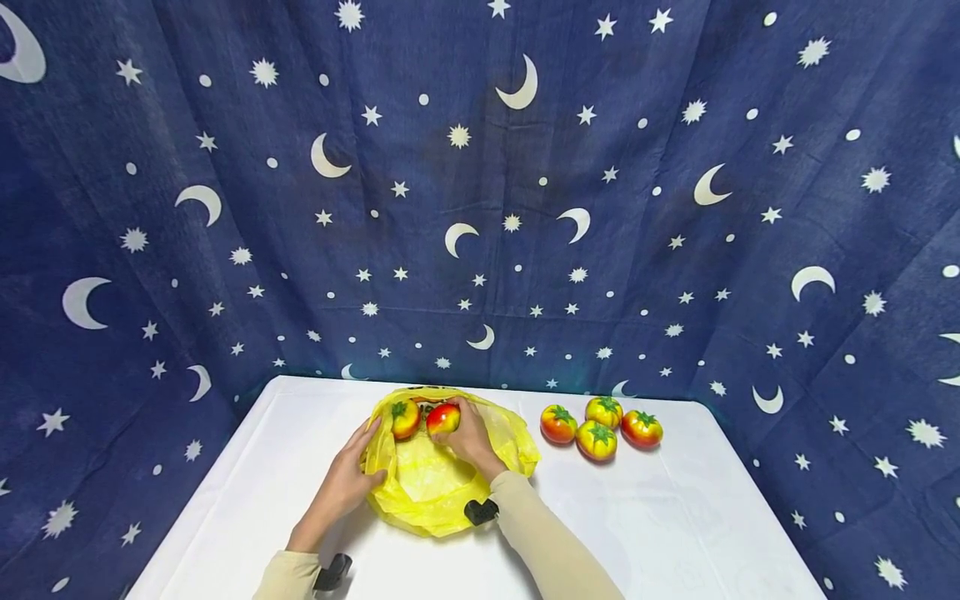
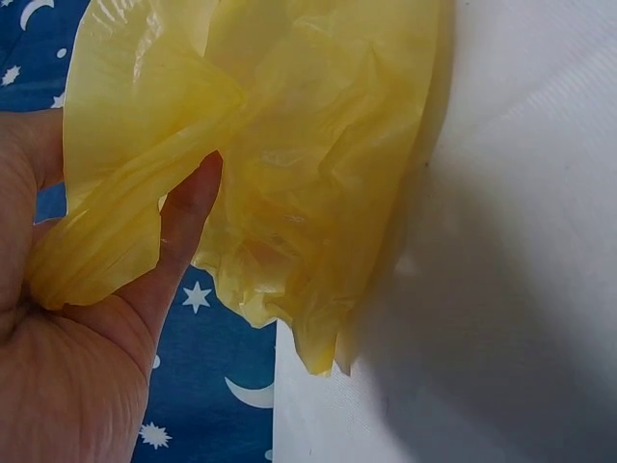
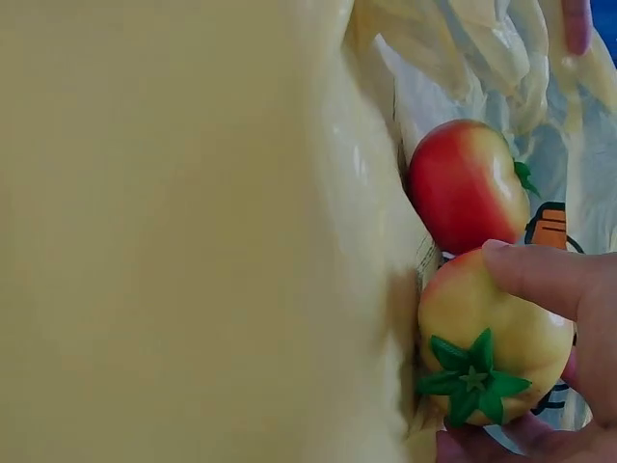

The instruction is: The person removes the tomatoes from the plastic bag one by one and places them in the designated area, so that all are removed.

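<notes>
A yellow plastic bag (image 1: 427,492) lies with its mouth wide apart on the white table. My left hand (image 1: 345,477) grips the bag's left edge, and in the left wrist view a gathered fold of yellow plastic (image 2: 116,231) runs between thumb and fingers. Inside the bag mouth, my right hand (image 1: 468,433) holds a red and yellow tomato (image 1: 442,419). The right wrist view shows thumb and fingers around this tomato (image 3: 516,318), its green star-shaped leaf top facing the camera. Right beside it in the bag sits another tomato (image 1: 406,418), redder on one side.
Several red and yellow tomatoes (image 1: 597,440) with green tops sit in a cluster to the right of the bag. The white-covered table (image 1: 675,517) ends at a blue curtain (image 1: 420,208) with moons and stars, which hangs behind and along both sides.
</notes>
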Demonstrator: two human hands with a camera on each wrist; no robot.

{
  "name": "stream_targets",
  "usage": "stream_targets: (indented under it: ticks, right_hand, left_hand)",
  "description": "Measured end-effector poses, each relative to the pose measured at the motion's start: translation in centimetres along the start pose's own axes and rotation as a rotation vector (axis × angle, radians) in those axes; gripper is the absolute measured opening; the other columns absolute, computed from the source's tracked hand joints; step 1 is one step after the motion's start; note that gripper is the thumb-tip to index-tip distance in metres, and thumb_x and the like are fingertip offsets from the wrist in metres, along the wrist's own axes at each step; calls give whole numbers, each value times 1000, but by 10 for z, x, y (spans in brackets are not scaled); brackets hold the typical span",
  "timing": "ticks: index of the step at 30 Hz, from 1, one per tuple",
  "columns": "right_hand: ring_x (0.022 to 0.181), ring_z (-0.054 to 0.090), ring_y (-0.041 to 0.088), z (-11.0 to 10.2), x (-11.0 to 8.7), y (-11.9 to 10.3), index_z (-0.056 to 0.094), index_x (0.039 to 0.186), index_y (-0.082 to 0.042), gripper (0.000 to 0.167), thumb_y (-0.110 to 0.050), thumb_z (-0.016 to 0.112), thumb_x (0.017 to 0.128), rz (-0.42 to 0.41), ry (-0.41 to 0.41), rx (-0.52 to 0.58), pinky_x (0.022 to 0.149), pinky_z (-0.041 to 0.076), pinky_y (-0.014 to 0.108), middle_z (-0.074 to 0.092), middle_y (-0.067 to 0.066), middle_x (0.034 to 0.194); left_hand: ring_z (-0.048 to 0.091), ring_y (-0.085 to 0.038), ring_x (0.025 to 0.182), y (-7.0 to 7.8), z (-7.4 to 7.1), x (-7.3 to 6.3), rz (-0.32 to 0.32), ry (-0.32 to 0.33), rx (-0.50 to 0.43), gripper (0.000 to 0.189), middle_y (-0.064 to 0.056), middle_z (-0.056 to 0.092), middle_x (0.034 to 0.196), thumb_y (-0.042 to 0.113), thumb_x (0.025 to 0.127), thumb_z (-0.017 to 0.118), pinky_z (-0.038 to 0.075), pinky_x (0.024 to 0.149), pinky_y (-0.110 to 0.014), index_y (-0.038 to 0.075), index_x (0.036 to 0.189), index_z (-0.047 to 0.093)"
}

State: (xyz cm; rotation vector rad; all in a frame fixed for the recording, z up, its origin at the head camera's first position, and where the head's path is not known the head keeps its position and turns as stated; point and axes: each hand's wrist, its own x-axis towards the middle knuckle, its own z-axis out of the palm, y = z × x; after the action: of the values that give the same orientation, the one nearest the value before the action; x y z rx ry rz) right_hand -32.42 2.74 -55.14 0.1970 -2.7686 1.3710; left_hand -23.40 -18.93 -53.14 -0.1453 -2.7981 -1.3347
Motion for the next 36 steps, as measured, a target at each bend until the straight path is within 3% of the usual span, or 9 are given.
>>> stream_targets:
  ticks: [12, 22, 36]
  right_hand:
    - [117, 56, 33, -7, -10, -15, 57, 131, -14, 65, -16, 85, 73, -57, -8, 54, 103, 49, 49, 56, 14, 131]
    - [113, 57, 30, -11, -24, -22, 60, 131, -16, 64, -20, 85, 73, -91, -8, 93, 100, 51, 47, 56, 13, 127]
    - [116, 58, 32, -21, -47, -30, 59, 135, -18, 66, -23, 83, 74, -118, -3, 155, 102, 51, 50, 53, 12, 134]
  left_hand:
    - [27, -46, 145, -1, -1, -3, 34, 42, 18, 89, -20, 25, 161, 1, 77, 73, 28, 116, -60, 9, 154, 30]
    - [26, -44, 147, -1, -4, -2, 21, 35, 13, 89, -18, 23, 162, 2, 78, 73, 26, 118, -58, 11, 155, 29]
    - [26, -44, 147, -3, -3, -7, 0, 32, 11, 89, -18, 23, 162, 1, 77, 73, 27, 117, -58, 11, 155, 30]
